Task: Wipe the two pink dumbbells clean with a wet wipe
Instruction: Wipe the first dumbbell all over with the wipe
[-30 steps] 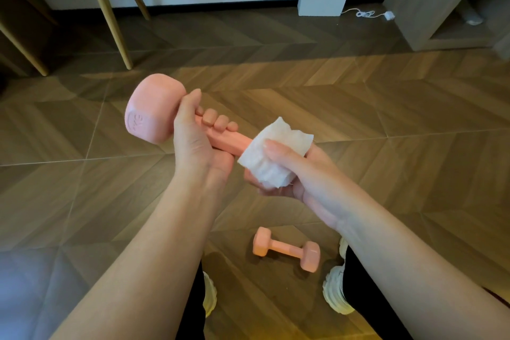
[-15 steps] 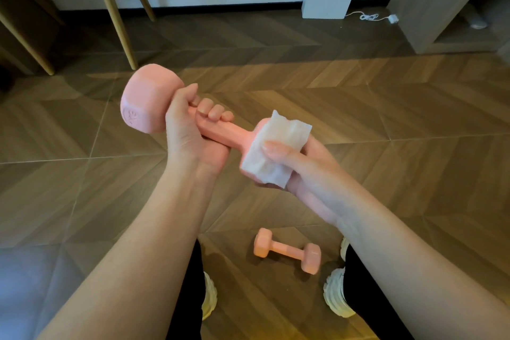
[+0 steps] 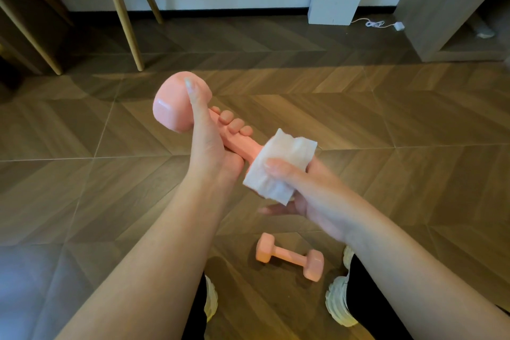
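Pink and smooth-coated, the pink hex-headed dumbbell (image 3: 171, 110) is held in the air at the middle of the frame, slanting from its far head at upper left down to its near head at right of centre. The left hand (image 3: 212, 146) is clenched round the bar, fingertips showing over its top edge. The right hand (image 3: 311, 190) grasps the crumpled white wet wipe (image 3: 278, 165) against the near head, thumb pressing on top and fingers curled beneath.

Compared with a second ago, the bar has been turned in the left hand. The marked end face of the far head, which faced the left of the frame, is now angled away, and a different, glossy facet shows. The left thumb (image 3: 193, 94), which then lay by the neck of that head, now stretches up across it. The wipe has also closed over the near head. Half a second ago a sliver of pink showed above its top edge, and now none of that head is visible.

I judge this to mean the near head is being rubbed all round, the left hand turning the weight to bring fresh faces under the cloth. The bar and the far head are probably still to be wiped or re-wiped; the frames cannot show what is already clean.

The second pink dumbbell (image 3: 289, 256) lies where it did on the wooden chevron floor (image 3: 386, 107), at lower centre of the frame, so it seems at least half the job remains.
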### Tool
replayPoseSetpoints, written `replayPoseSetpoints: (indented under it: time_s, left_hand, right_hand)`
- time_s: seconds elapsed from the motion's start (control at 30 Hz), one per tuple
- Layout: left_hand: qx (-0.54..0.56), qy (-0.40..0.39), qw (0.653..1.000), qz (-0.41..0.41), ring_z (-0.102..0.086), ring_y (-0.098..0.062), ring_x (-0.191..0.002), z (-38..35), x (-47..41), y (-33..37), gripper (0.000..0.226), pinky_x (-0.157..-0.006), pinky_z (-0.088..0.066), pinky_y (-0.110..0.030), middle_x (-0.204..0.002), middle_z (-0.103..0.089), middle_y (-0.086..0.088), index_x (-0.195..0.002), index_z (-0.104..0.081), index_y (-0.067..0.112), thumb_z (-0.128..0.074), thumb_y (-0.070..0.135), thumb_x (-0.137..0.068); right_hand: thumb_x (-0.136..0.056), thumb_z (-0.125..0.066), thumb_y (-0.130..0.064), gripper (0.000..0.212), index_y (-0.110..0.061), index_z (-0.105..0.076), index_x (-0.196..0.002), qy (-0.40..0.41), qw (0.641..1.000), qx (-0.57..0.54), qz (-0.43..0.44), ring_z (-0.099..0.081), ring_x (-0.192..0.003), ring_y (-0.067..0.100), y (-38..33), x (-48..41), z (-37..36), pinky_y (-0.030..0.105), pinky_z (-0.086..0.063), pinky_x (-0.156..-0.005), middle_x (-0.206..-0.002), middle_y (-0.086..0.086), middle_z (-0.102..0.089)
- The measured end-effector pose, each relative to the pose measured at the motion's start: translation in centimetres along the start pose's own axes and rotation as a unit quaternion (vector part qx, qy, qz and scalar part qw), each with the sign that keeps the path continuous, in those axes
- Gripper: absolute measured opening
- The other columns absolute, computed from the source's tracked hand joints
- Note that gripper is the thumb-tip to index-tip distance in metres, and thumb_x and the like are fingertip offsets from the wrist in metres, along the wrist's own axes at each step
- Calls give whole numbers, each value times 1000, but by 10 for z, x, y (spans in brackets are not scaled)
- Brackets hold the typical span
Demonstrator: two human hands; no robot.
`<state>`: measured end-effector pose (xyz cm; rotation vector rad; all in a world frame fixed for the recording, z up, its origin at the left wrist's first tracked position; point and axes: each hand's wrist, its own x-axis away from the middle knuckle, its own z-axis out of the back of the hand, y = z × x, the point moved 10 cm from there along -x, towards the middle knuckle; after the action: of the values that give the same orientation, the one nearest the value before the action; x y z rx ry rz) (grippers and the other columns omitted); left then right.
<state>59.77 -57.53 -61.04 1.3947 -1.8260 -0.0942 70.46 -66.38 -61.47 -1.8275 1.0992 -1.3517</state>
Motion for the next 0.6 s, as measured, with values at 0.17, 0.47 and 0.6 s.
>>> replayPoseSetpoints:
  time_s: [0.17, 0.47, 0.6]
  left_hand:
    - [-25, 5, 1000, -3, -44, -11, -53, 3, 1, -4, 61, -50, -40, -25, -64, -47, 3, -103, -51, 17, -67, 70, -78]
    - [12, 22, 1000, -9, -36, -9, -42, 6, -2, -3, 56, -44, -38, -21, -54, -38, 7, -75, -44, 19, -64, 71, -80]
    - [12, 19, 1000, -14, -38, -10, -45, 8, -1, -2, 55, -48, -39, -24, -55, -39, 6, -77, -43, 19, -66, 69, -80]
  right_hand:
    - [-74, -85, -18, 58, -38, -52, -116, 47, 998, 25, 44, -69, -98, 10, -3, 1, 4, 29, -61, -78, -115, -4, -65]
    - [-76, -75, -36, 58, -34, -50, -129, 6, 996, 61, 63, -64, -112, 13, -6, 2, 6, 32, -58, -85, -122, -2, -65]
    - [-66, -81, -32, 74, -34, -47, -131, 33, 993, 82, 77, -65, -104, 9, -9, -1, 5, 25, -57, -74, -123, -2, -59]
